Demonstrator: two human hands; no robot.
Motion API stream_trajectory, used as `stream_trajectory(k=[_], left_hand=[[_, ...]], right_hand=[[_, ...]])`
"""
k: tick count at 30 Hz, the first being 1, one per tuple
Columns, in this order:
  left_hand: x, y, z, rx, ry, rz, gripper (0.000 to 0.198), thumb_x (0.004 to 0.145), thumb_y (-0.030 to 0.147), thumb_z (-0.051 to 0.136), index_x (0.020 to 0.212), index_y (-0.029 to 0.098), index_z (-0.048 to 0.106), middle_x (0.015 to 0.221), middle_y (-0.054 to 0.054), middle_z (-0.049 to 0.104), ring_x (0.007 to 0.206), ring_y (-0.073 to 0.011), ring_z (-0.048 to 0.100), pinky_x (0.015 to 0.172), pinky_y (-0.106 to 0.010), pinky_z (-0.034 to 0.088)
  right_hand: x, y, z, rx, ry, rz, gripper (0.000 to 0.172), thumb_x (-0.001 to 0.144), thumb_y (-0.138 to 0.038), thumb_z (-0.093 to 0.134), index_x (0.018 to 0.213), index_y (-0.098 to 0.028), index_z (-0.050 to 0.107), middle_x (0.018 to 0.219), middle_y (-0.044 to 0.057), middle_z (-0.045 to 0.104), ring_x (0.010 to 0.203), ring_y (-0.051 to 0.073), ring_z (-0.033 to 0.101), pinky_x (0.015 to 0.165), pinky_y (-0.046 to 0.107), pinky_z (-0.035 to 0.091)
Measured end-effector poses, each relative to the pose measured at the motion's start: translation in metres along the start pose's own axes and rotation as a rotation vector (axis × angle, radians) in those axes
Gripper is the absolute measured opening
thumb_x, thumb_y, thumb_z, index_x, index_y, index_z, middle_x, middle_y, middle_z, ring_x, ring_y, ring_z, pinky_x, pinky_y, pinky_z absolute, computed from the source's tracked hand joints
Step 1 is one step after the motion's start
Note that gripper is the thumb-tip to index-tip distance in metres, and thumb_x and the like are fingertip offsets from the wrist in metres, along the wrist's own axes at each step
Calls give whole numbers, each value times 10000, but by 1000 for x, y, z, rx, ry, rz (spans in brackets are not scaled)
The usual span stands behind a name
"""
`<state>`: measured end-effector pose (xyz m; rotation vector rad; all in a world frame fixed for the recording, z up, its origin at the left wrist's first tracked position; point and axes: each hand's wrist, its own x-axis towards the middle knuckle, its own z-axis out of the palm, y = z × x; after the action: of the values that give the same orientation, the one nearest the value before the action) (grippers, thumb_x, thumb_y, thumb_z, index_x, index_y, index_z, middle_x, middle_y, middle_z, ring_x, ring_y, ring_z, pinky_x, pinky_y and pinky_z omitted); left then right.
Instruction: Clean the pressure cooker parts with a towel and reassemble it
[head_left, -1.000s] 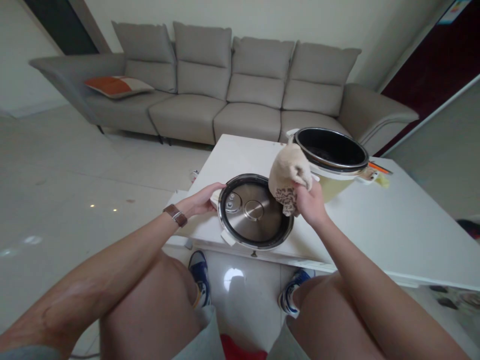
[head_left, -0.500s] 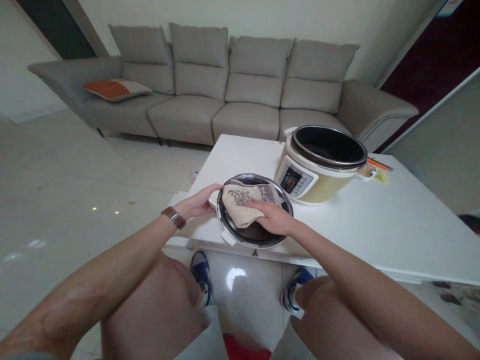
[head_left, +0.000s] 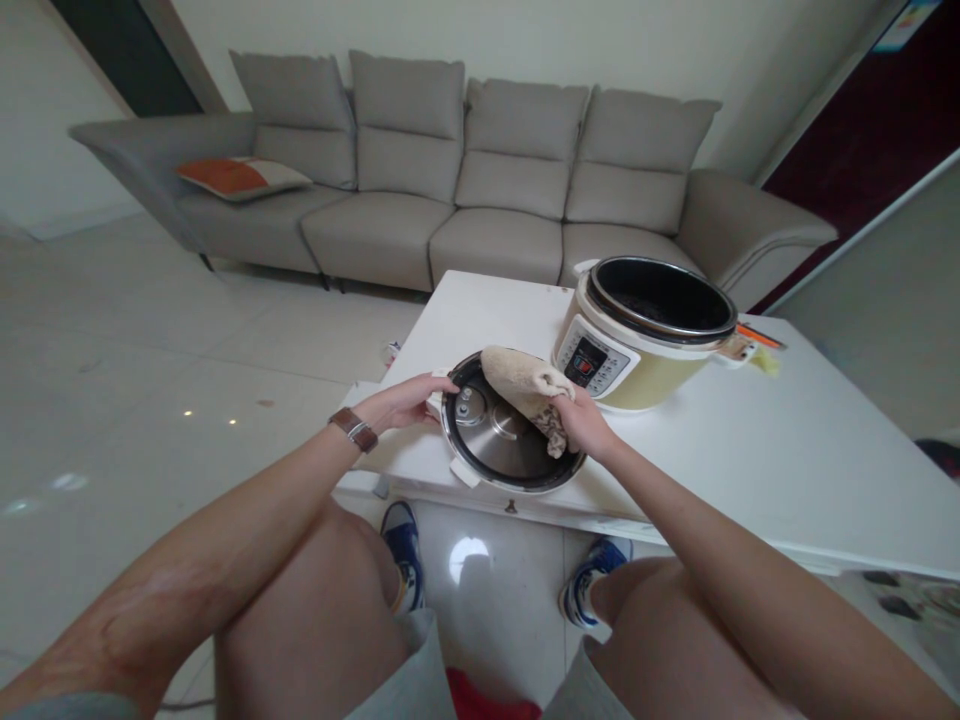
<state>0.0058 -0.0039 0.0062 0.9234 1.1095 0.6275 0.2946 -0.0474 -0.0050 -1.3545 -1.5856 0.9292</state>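
Note:
A round pressure cooker lid (head_left: 491, 440) lies with its metal inner side up at the near left edge of the white table. My left hand (head_left: 411, 400) grips the lid's left rim, thumb on top. My right hand (head_left: 586, 425) is closed on a bunched beige cloth (head_left: 521, 385) with a dark pattern, held over the lid's upper right part. The cloth hides some of the far rim. Just beyond my right hand stands the cream pressure cooker (head_left: 634, 350), its dark inner pot uncovered and its control panel facing me.
The white table (head_left: 720, 460) stretches off to the right. An orange-handled item (head_left: 757, 335) and something yellow (head_left: 765, 362) lie behind the cooker's right handle. A grey sofa (head_left: 495, 235) stands beyond, with an orange and beige cushion (head_left: 240, 178). My knees are against the near side.
My right hand has gone from pressing the cloth flat inside the lid to holding it bunched, lifted toward the right. The lid's metal centre now shows. My left hand stays at the rim.

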Motion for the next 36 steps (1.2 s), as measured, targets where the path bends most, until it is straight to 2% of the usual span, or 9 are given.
stream_trajectory(k=[8,12,17,22,26,29,31,33,36], left_hand=[[1,-4,-2,177,132,0,430,500,157,820,907,164,682,824,-41,725,718,-184,648,544,-247,478],[-2,-2,-2,275,148,9,571,488,149,802,1041,194,667,918,-51,739,787,-212,672,598,-280,515],[-7,1,1,472,273,26,721,525,202,827,1208,202,598,886,-65,732,766,-259,704,591,-305,516],[-1,0,3,531,317,68,633,574,346,869,1135,162,642,811,-82,728,720,-262,693,550,-286,451],[8,-1,0,537,336,99,633,536,346,907,1077,148,646,729,-53,696,661,-232,651,553,-280,421],[13,-2,-6,560,315,95,660,571,351,891,1126,165,587,671,-7,647,594,-199,600,550,-276,422],[15,-4,-10,636,282,161,686,617,365,862,1190,194,526,667,31,604,566,-176,563,557,-273,433],[17,-5,-13,754,271,294,700,631,347,846,1222,223,492,766,31,592,625,-173,571,619,-293,483],[20,-8,-14,945,301,501,625,639,269,814,1204,238,549,1042,-34,548,911,-222,618,858,-379,544]], right_hand=[[2,3,3,39,-25,-55,417,839,-328,556,1189,-207,748,1233,40,758,1193,278,651,1126,455,437],[3,4,5,41,-19,-67,405,827,-303,557,1171,-213,752,1226,35,762,1189,279,654,1131,462,435],[2,2,7,0,-71,-113,370,870,-310,552,1173,-229,747,1238,27,752,1195,272,649,1135,454,429],[0,3,10,-11,-118,-140,375,904,-296,543,1221,-232,733,1232,26,750,1221,267,633,1168,459,396],[1,7,10,-1,-136,-160,378,915,-280,539,1243,-237,721,1271,23,738,1253,257,618,1185,448,381],[1,8,10,-3,-145,-161,384,910,-260,533,1246,-246,719,1277,13,735,1227,254,629,1175,447,390],[0,8,10,5,-147,-156,382,906,-259,533,1237,-244,722,1262,13,738,1199,255,638,1170,449,394],[0,7,10,15,-147,-150,375,903,-266,537,1227,-240,725,1232,14,745,1165,256,648,1167,451,395],[-1,6,10,17,-151,-143,378,902,-267,536,1230,-243,722,1216,11,747,1144,255,651,1164,452,397]])
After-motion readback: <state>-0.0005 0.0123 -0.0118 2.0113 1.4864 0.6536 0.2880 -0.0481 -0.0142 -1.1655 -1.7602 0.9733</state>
